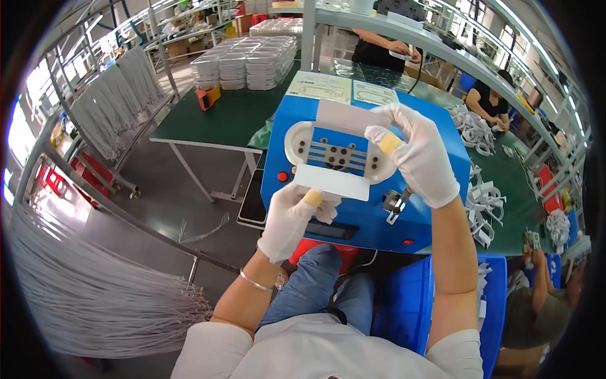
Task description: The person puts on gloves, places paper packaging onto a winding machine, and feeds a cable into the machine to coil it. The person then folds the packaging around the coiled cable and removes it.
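Note:
My left hand (295,213), in a white glove with yellow tape on a finger, is closed on a flat white paper strip (332,182) in front of the blue machine (372,218). My right hand (416,150), gloved and taped the same way, is curled beside the end of a second pale strip (348,117). Its fingertips seem to pinch that strip, which slants over the machine's back part. Between the two strips lie the machine's metal bars (338,153) with rounded white ends. A small metal clamp (396,205) stands below my right wrist.
Stacked clear plastic trays (246,60) and an orange tape dispenser (207,98) are on the green table (189,120) at left. Grey cables (107,290) hang from a rack. Bundled white cables (483,202) lie at right, above a blue bin (404,303). Other people work nearby.

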`<state>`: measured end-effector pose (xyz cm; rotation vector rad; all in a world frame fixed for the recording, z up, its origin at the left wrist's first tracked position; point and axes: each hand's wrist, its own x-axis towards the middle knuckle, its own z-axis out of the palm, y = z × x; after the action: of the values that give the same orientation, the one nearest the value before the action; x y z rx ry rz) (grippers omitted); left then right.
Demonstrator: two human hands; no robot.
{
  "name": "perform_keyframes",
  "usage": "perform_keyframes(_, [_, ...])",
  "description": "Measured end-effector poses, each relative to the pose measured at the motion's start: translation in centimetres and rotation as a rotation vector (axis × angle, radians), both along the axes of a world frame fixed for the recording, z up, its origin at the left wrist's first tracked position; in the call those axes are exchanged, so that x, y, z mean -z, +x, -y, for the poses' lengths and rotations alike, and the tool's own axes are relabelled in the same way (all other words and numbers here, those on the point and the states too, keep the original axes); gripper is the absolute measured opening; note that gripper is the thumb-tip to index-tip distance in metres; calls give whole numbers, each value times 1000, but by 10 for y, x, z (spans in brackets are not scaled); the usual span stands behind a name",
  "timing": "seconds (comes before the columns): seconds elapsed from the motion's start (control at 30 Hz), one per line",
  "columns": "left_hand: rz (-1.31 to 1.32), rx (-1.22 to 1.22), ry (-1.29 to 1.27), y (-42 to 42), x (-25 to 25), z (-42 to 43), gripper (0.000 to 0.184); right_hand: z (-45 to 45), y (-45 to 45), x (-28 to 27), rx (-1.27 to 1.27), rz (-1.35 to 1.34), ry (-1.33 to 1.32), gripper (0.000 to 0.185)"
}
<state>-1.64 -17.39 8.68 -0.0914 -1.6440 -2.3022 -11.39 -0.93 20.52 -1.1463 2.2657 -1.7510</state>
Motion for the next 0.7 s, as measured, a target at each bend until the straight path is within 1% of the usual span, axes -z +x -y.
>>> perform_keyframes(0.03, [-36,59,7,-7,6,3,32,2,1,2,-16,-2,3,19])
perform_keyframes(0.07, [-72,112,16,-11,8,6,31,5,3,4,30,-55,17,18])
perform_keyframes(0.1, [-78,84,24,-10,8,5,31,9,4,6,69,-111,31,16])
perform_keyframes(0.17, [67,114,56,-11,2,1,27,11,-1,8,6,-105,5,14])
perform_keyframes(0.23, [131,107,46,-13,0,-1,22,11,-7,9,101,-511,190,16])
perform_keyframes(0.3, [141,132,38,-15,3,2,19,8,-4,6,134,-384,252,22])
perform_keyframes(0.33, [159,156,63,-6,-1,5,18,8,0,11,245,-553,233,24])
perform_keyframes(0.37, [190,147,-41,2,-5,12,15,9,6,18,354,-719,190,26])
perform_keyframes(0.43, [200,-5,-140,21,-5,36,13,-4,24,27,457,-819,81,26])
perform_keyframes(0.5, [109,-371,-304,44,4,80,13,-24,43,48,478,-891,-77,27])
perform_keyframes(0.53, [-115,-794,-674,49,22,114,12,-36,53,61,445,-880,-88,27])
perform_keyframes(0.57, [-14,-1157,-888,65,17,142,16,-46,64,71,421,-870,-93,26])
perform_keyframes(0.6, [54,-1385,-826,85,15,167,27,-48,75,79,365,-839,-128,25])
perform_keyframes(0.63, [-15,-1628,-845,106,8,190,43,-47,83,87,310,-806,-162,24])
perform_keyframes(0.67, [5,-1870,-803,129,8,221,50,-49,87,98,277,-751,-130,22])
perform_keyframes(0.7, [26,-2096,-868,149,0,236,52,-48,90,106,243,-697,-98,21])
